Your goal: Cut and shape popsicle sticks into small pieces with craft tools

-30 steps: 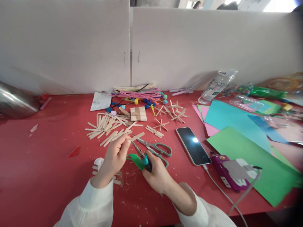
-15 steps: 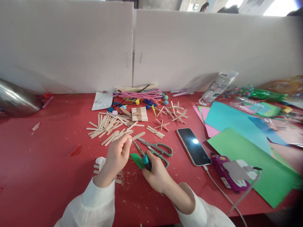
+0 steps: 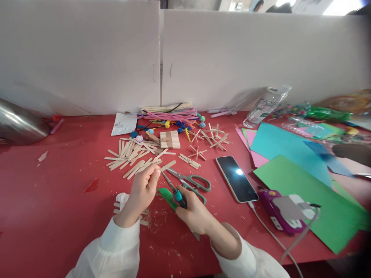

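Note:
My left hand (image 3: 142,191) is closed in a pinch on a small wooden stick piece near its fingertips. My right hand (image 3: 197,214) grips a small cutting tool (image 3: 175,192) with a teal and black handle. The tool's metal tip points up-left at the pinched piece. A green paper scrap (image 3: 167,196) lies between the two hands. Grey-handled scissors (image 3: 191,181) lie just beyond my right hand. Loose wooden craft sticks (image 3: 130,156) are spread on the red table (image 3: 58,208) above my left hand.
A phone (image 3: 237,178) lies right of the scissors, its cable running to the front edge. A purple glue gun (image 3: 278,212) sits on green paper (image 3: 319,208). Pipe cleaners (image 3: 171,115), a stick block (image 3: 169,139), a plastic bottle (image 3: 265,105) and white partitions stand behind. A dark blurred shape (image 3: 352,152) shows at the right edge.
My right hand has slid slightly to the right and down with the tool. A dark blurred shape has come in at the right edge. My left hand has barely moved.

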A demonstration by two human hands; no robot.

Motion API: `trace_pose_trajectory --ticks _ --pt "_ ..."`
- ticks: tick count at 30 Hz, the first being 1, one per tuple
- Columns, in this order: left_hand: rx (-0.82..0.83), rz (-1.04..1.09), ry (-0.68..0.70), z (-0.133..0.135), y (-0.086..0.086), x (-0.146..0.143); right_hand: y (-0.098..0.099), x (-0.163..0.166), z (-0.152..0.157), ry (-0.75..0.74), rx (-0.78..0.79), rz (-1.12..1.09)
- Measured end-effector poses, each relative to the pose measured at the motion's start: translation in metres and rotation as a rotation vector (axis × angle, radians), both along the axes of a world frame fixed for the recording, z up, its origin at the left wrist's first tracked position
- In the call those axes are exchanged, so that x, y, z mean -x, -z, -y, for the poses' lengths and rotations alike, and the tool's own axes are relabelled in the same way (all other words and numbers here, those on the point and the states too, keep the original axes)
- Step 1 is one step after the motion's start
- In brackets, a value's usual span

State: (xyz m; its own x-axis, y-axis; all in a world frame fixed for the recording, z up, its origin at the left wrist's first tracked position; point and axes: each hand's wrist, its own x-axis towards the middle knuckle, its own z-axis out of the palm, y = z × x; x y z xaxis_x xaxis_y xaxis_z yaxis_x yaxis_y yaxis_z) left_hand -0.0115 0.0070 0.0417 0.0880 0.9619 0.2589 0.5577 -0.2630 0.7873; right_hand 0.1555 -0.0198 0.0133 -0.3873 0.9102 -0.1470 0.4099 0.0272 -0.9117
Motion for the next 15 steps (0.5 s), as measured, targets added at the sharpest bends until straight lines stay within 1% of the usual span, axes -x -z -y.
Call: trace_pose_trajectory --ticks 4,11,15 --pt "0.011 0.012 -0.002 0.000 0.003 0.000 -0.001 -0.002 0.000 -0.023 0.033 -0.024" --pt "0.008 0.031 -0.037 -0.002 0.005 0.000 0.009 0.004 0.003 0.131 -0.029 0.039" --pt "0.058 0.151 -0.035 -0.003 0.011 0.000 0.011 0.005 -0.001 0.169 -0.024 -0.007"
